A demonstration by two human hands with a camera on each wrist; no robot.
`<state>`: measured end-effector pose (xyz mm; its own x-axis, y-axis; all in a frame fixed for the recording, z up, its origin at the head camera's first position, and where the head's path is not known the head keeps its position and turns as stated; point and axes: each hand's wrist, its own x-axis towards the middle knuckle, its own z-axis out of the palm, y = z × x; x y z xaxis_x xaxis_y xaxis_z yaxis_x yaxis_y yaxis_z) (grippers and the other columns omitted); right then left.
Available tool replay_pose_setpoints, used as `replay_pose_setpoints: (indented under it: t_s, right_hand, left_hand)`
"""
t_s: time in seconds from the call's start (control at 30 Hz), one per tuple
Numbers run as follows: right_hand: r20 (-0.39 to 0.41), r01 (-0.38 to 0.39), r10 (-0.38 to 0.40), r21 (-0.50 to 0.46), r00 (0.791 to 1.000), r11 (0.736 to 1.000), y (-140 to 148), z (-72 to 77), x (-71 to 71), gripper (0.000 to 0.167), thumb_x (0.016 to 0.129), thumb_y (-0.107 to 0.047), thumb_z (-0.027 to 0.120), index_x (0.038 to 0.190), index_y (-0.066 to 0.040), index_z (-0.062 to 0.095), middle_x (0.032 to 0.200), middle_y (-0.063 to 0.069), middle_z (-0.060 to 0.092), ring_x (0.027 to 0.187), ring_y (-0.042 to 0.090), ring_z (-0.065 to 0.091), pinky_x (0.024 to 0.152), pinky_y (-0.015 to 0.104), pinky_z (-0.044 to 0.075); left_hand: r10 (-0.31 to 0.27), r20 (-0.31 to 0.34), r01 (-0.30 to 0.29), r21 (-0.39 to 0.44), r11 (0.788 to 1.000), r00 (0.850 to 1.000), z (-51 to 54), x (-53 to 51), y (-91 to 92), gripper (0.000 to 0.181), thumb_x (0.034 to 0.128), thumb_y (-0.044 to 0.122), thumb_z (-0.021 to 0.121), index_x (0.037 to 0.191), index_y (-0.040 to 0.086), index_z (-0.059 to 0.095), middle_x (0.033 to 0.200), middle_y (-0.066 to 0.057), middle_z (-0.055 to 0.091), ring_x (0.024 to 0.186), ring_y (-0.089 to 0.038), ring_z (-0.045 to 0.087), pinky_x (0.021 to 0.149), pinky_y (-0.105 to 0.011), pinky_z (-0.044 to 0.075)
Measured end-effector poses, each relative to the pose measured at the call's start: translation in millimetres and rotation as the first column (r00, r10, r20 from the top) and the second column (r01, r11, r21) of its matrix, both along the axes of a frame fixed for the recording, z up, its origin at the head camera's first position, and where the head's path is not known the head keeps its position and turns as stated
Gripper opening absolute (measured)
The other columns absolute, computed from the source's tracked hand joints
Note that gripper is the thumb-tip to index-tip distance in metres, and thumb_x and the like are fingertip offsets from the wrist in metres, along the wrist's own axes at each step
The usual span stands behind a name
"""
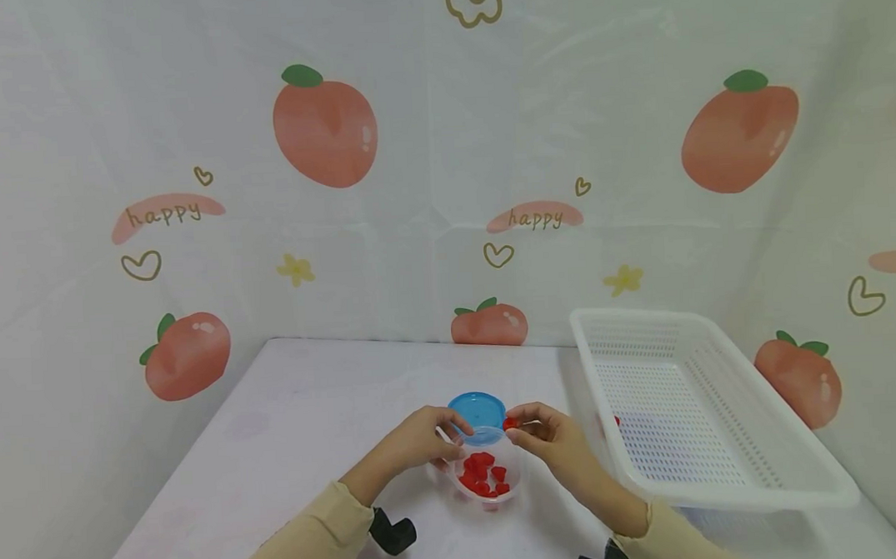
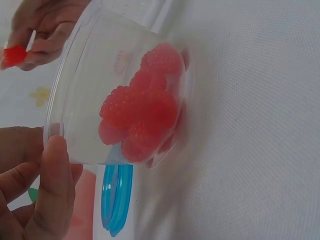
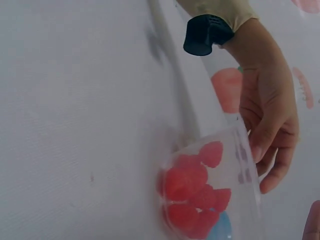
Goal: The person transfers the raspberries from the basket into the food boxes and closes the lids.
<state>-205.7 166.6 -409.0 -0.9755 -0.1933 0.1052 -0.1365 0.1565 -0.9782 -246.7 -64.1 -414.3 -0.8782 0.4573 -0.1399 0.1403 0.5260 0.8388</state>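
A clear round tub (image 1: 465, 494) holding several red raspberries (image 2: 145, 110) stands on the table. My left hand (image 1: 422, 438) pinches its rim between thumb and fingers; the right wrist view shows this left hand (image 3: 270, 112) at the tub's edge. Beyond the tub lies a blue lid (image 1: 478, 409). My right hand (image 1: 564, 451) pinches one raspberry (image 1: 510, 423) between thumb and fingertips, just right of the tub's far rim. In the left wrist view, that raspberry (image 2: 15, 55) shows in the right hand's fingertips.
A white perforated basket (image 1: 765, 497) stands at the right of the table, with a small red piece (image 1: 617, 421) showing at its left side. A white cloth with fruit prints hangs behind the table (image 1: 274, 420).
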Motion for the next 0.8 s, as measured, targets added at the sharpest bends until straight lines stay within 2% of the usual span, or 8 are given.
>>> replay_pose_setpoints:
  t_s: [0.17,0.27,0.57,0.8]
  right_hand:
    - [0.031,-0.024,0.023,0.038,0.999,0.999,2,-11.0,-1.2,0.037,0.087,-0.017,0.071,0.115,0.005,0.060,0.107,0.019,0.066,0.096,0.035,0.065,0.079,0.021,0.056]
    - [0.033,-0.042,0.040,0.071,0.999,0.997,3,-15.1,-2.3,0.036,0.088,-0.017,0.071,0.116,0.004,0.061,0.107,0.017,0.066,0.094,0.032,0.066,0.078,0.022,0.057]
    - [-0.004,-0.174,0.175,0.110,0.984,0.979,6,-15.3,-3.5,0.035,0.089,-0.014,0.069,0.117,0.005,0.060,0.109,0.022,0.065,0.092,0.026,0.067,0.080,0.022,0.057]
    - [-0.007,-0.225,0.228,0.120,0.974,0.967,7,-15.7,-6.1,0.038,0.089,-0.014,0.069,0.117,0.010,0.058,0.107,0.024,0.064,0.087,0.015,0.064,0.078,0.016,0.055]
  left_hand:
    - [0.000,0.001,0.000,-0.001,1.000,1.000,-1.0,-1.2,0.4,0.027,0.0828,0.009,0.074,0.109,0.006,0.067,0.092,-0.004,0.063,0.069,-0.016,0.062,0.060,-0.029,0.058]
    - [0.002,0.001,-0.002,-0.005,1.000,1.000,-1.2,-1.1,0.6,0.027,0.0826,0.009,0.074,0.108,0.006,0.067,0.092,-0.004,0.063,0.070,-0.016,0.062,0.060,-0.029,0.059]
    - [0.000,0.003,0.000,0.005,1.000,1.000,0.3,-0.6,0.8,0.027,0.0823,0.008,0.074,0.108,0.006,0.067,0.093,-0.005,0.063,0.069,-0.016,0.063,0.060,-0.030,0.059]
    - [0.003,0.010,-0.003,0.008,1.000,1.000,0.3,-0.9,0.2,0.026,0.0822,0.008,0.075,0.107,0.007,0.068,0.092,-0.005,0.063,0.069,-0.016,0.062,0.060,-0.030,0.059]
